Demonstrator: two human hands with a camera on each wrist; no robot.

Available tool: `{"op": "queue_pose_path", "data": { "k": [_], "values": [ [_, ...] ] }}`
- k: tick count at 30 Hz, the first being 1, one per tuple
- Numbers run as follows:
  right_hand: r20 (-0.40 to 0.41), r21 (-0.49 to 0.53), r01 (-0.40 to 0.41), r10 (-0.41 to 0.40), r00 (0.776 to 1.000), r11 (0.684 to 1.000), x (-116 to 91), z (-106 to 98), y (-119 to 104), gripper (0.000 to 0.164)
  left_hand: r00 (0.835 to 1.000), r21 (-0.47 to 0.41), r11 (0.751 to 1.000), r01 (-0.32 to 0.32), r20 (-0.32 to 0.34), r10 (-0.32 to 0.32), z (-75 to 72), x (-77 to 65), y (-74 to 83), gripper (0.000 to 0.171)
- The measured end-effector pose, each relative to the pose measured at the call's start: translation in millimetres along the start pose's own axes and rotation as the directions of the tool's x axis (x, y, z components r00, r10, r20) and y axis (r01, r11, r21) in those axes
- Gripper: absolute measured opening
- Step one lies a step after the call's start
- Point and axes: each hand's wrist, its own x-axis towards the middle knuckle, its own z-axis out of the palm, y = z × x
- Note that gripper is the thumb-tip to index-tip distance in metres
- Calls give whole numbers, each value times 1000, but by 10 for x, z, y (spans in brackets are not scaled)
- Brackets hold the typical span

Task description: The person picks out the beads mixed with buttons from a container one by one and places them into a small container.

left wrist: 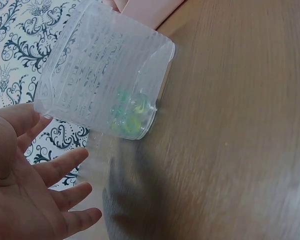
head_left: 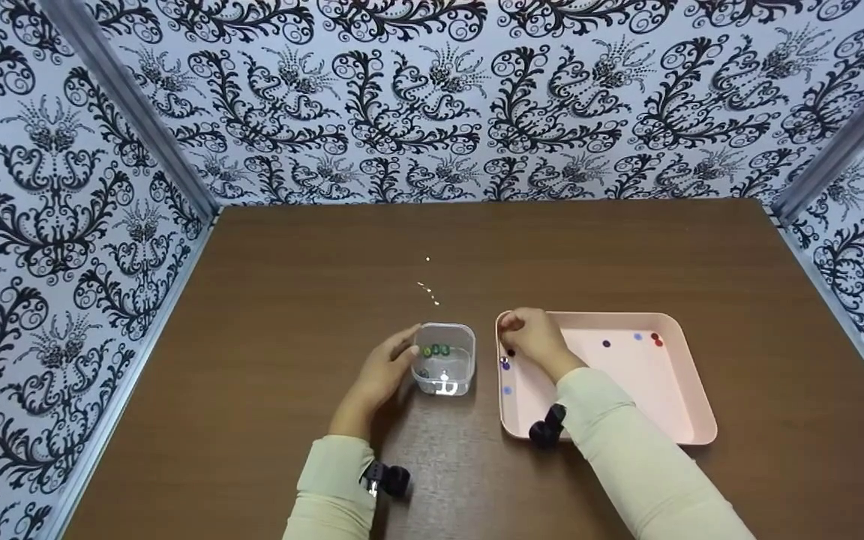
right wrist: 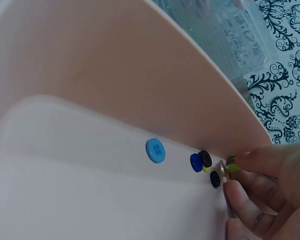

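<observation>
My left hand (head_left: 385, 375) holds the rim of a clear plastic container (head_left: 462, 371) at its left side. In the left wrist view, thumb and forefinger are at the container's corner while the other fingers spread away. Several green glass marbles (left wrist: 132, 122) lie inside. My right hand (head_left: 541, 341) reaches into the far left corner of a pink tray (head_left: 694, 390). There its fingertips pinch a yellow-green marble (right wrist: 232, 164), partly hidden by the fingers. Close by along the tray's wall lie a black button (right wrist: 215, 179), a dark blue button (right wrist: 196, 162) and a light blue button (right wrist: 155, 150).
Farther right in the tray are another dark button (head_left: 606, 343), a light blue button (head_left: 637, 337) and red buttons (head_left: 657, 341). Container and tray stand side by side on a brown wooden table (head_left: 312, 277), with patterned walls (head_left: 432, 97) behind and at both sides.
</observation>
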Motion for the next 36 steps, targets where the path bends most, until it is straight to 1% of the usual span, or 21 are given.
{"op": "queue_pose_path", "data": {
  "k": [7,12,16,18,22,25,32,36],
  "values": [
    [30,44,-12,10,1000,999,-13,-28,-6,13,1000,-13,1000,2,-6,-2,3,-14,0,43],
    [56,116,-66,60,997,991,-11,-51,3,15,1000,-19,1000,0,-10,0,3,-23,2,43],
    [76,202,-112,99,992,973,-6,-83,27,18,1000,-6,1000,-1,-13,1,6,-10,-14,43],
    [79,227,-135,120,990,964,-5,-100,43,20,1000,4,1000,-2,-15,2,9,-3,-21,42],
    [83,241,-185,170,982,953,-13,-133,59,24,1000,9,1000,-8,-18,8,11,-1,-15,42],
    [93,273,-221,203,975,936,-17,-146,67,24,1000,7,1000,-3,-15,3,7,-15,3,42],
    [116,355,-264,238,964,897,-23,-170,72,23,1000,13,1000,20,-10,-20,6,-18,17,42],
    [119,363,-272,245,962,891,-25,-195,50,23,1000,19,1000,23,-13,-23,9,-11,14,43]
  ]
}}
